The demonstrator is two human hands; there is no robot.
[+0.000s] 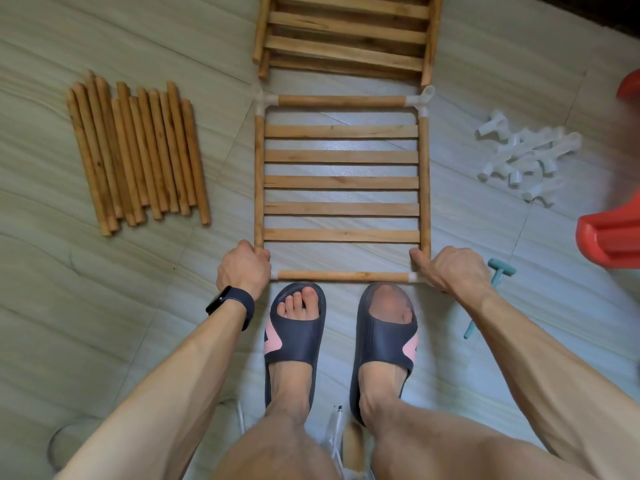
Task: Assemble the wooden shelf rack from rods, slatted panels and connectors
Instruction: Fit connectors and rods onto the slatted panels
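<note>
Our left hand (244, 268) and right hand (450, 270) each curl fingers (264, 253) round a near corner of the panel (341, 182) lying on the floor (138, 306).

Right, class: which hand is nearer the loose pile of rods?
Left. The left hand grips the frame at its near corner on the side of the pile of rods; the right hand grips the opposite near corner, farther away.

text: none readable | labels: none | numbers: none

Arms outstretched, left hand (244, 268) and right hand (450, 270) gripping.
</note>
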